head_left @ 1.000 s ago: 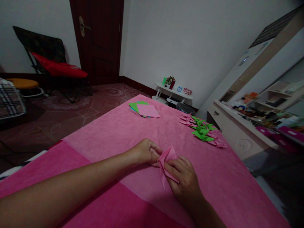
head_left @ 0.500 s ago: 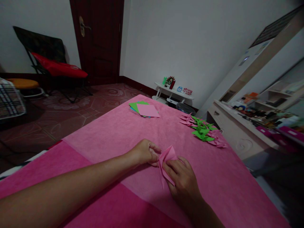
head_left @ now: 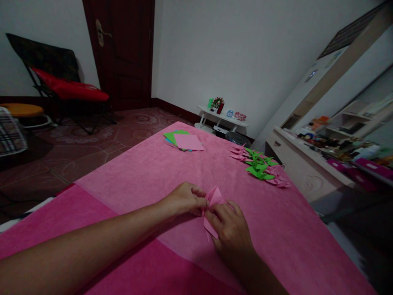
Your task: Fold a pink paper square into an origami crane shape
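A partly folded pink origami paper point(head_left: 214, 197) lies on the pink cloth-covered table point(head_left: 147, 172) in front of me. My left hand point(head_left: 184, 199) pinches its left edge with closed fingers. My right hand point(head_left: 229, 231) presses down on its lower part, fingers curled over the paper. The paper's pointed upper flaps stick up between both hands, and a narrow tip shows below my right fingers.
A stack of flat pink and green paper sheets point(head_left: 183, 141) lies at the table's far edge. A cluster of finished green and pink folded figures point(head_left: 259, 168) sits far right. A white dresser point(head_left: 302, 168) stands right of the table; a folding chair point(head_left: 58, 88) and door point(head_left: 123, 53) are behind.
My right hand has slid a little left and up over the paper, covering more of it. My left hand keeps its pinch. The view has shifted slightly.
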Action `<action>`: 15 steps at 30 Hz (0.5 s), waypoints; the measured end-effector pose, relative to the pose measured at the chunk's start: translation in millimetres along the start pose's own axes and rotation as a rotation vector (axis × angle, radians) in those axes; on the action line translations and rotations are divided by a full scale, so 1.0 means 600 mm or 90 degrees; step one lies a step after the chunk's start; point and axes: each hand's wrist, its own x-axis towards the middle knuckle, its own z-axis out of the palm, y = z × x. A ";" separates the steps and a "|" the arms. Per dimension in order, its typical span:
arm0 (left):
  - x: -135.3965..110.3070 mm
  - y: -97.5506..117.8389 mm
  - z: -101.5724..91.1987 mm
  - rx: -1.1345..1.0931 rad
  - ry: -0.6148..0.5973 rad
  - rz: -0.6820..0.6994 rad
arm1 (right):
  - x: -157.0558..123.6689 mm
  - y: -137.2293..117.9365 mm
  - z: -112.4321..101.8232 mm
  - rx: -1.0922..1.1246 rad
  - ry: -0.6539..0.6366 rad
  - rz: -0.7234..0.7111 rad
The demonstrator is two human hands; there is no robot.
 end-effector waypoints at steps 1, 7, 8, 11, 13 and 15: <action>-0.001 -0.001 0.001 0.041 -0.014 0.027 | 0.001 -0.001 0.001 -0.006 0.001 0.004; 0.004 -0.024 0.008 0.270 0.047 0.165 | 0.001 -0.008 0.005 -0.016 0.016 0.026; 0.006 -0.028 0.008 0.277 0.057 0.166 | 0.000 -0.008 0.005 -0.017 0.018 0.031; 0.011 -0.035 0.008 0.275 0.067 0.183 | -0.001 -0.009 0.000 -0.011 0.028 0.037; 0.011 -0.035 0.007 0.257 0.072 0.207 | -0.002 -0.010 -0.007 -0.002 0.063 0.030; 0.008 -0.031 0.007 0.194 0.080 0.204 | -0.005 -0.010 -0.015 -0.006 0.149 0.030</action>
